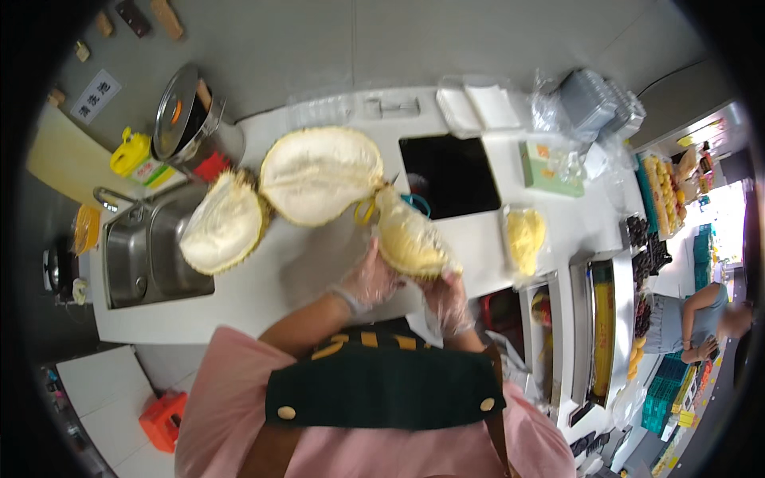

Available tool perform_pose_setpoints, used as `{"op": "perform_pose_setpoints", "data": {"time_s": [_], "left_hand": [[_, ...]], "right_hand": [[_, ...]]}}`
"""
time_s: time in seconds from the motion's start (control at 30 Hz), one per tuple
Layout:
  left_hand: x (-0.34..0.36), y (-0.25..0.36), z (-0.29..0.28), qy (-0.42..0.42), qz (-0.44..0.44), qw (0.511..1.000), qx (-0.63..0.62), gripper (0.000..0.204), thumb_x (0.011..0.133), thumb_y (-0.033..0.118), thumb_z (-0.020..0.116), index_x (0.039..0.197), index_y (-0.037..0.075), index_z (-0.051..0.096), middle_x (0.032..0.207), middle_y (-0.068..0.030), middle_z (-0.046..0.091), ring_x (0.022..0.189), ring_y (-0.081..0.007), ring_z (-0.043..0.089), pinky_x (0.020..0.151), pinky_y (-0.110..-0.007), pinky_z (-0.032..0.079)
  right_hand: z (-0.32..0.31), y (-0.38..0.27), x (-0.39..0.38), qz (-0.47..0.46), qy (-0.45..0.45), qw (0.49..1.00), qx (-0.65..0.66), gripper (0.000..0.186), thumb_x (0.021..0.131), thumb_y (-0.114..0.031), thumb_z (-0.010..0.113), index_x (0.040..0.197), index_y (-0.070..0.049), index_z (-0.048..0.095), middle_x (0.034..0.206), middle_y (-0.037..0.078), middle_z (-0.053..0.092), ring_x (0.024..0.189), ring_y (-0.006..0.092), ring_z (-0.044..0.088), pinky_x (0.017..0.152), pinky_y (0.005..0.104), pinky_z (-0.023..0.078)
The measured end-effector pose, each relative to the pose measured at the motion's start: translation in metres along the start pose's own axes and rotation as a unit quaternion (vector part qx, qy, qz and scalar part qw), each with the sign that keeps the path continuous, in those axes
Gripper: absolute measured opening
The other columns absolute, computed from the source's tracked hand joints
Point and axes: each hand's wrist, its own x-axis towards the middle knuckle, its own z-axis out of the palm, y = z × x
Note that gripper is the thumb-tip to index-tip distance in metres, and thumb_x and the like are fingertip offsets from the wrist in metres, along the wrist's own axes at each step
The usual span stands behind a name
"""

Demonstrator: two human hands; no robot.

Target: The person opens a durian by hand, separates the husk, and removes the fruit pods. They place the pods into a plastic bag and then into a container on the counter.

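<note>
Both my hands wear clear plastic gloves and hold a durian segment (410, 239), its pale yellow flesh showing in the husk. My left hand (373, 279) is wrapped round its left side, and my right hand (448, 299) grips its lower right end. Just beyond the segment lies a large emptied durian husk (319, 171), white inside. Another husk piece (227, 223) rests to its left, by the sink. A yellow loop (365, 211) and a blue loop (421, 205), perhaps tool handles, show beside the segment, partly hidden by it.
A steel sink (127, 275) is set into the counter's left end, near a steel pot (215, 139). Behind my hands is a black square panel (462, 179). Wrapped yellow durian flesh (525, 239), a green box (551, 169) and plastic containers (594, 103) stand right. Another person (677, 319) is far right.
</note>
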Motion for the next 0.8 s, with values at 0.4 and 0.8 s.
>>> {"op": "perform_pose_setpoints", "data": {"time_s": [0.4, 0.8], "left_hand": [[-0.012, -0.023, 0.013, -0.043, 0.077, 0.979, -0.184, 0.083, 0.090, 0.077, 0.036, 0.146, 0.016, 0.041, 0.142, -0.0099, 0.050, 0.131, -0.0292, 0.049, 0.109, -0.051, 0.041], [-0.031, -0.011, 0.010, 0.035, 0.110, 0.987, -0.114, 0.077, 0.094, 0.068, 0.041, 0.149, 0.015, 0.036, 0.143, -0.0070, 0.050, 0.131, -0.0252, 0.050, 0.109, -0.046, 0.040]], "right_hand": [[-0.041, -0.011, -0.023, 0.085, -0.098, 0.962, -0.239, 0.092, 0.080, -0.056, 0.071, 0.149, -0.010, 0.029, 0.157, 0.013, 0.023, 0.145, 0.0304, 0.023, 0.116, 0.0494, 0.022], [-0.008, -0.047, 0.125, -0.300, -0.170, 0.541, -0.767, 0.039, 0.090, -0.024, 0.061, 0.123, -0.002, 0.057, 0.110, 0.018, 0.065, 0.101, 0.0350, 0.062, 0.091, 0.0414, 0.048]]}}
